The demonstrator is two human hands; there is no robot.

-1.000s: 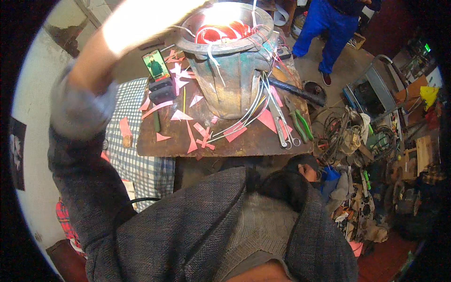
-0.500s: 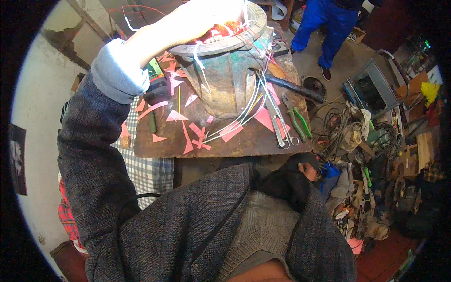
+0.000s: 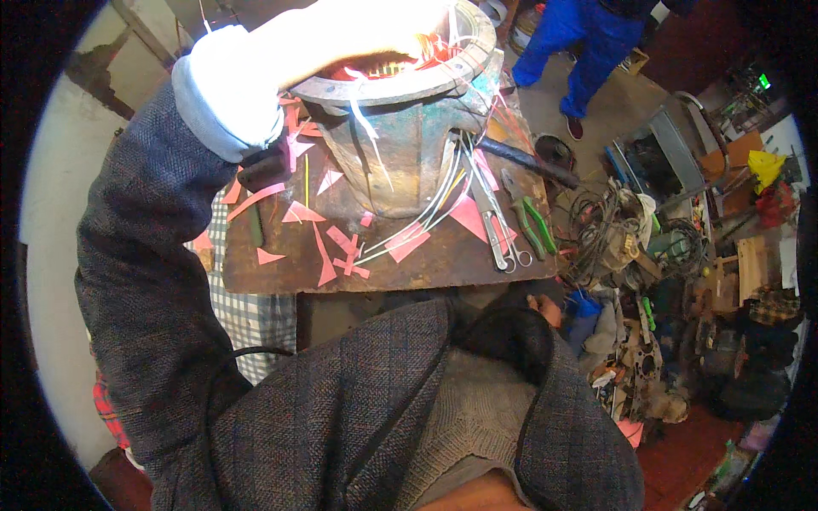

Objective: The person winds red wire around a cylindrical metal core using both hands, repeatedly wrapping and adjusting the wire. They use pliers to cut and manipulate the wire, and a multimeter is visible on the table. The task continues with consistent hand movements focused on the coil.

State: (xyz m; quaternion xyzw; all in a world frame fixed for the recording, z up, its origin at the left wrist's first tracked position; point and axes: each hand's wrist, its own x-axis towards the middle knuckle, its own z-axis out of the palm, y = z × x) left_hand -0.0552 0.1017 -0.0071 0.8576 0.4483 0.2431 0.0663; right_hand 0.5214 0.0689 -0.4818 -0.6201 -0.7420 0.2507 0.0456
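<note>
A grimy, greenish-grey electric motor housing (image 3: 388,157) stands upright on the wooden table, its round rim facing up. Reddish copper windings (image 3: 375,71) line its inside. My left hand (image 3: 388,30) reaches over the rim to the windings; glare washes it out and its fingers are mostly lost. White strips hang over the rim, and white leads (image 3: 426,220) curve from the housing's right side onto the table. Below the table's front edge, my right hand (image 3: 545,308) rests low by my lap, only partly visible beyond the dark sleeve, apart from the tools.
Pink paper scraps (image 3: 348,249) litter the table (image 3: 281,277). Scissors (image 3: 498,238), green-handled pliers (image 3: 534,223) and a black bar (image 3: 528,162) lie at right. A person in blue trousers (image 3: 579,51) stands beyond. Cables (image 3: 596,234) and machine parts crowd the floor at right.
My view has shifted slightly, so the table sits a little further left. My left forearm has come down somewhat, and more of the windings shows beneath the hand. My right hand stays low.
</note>
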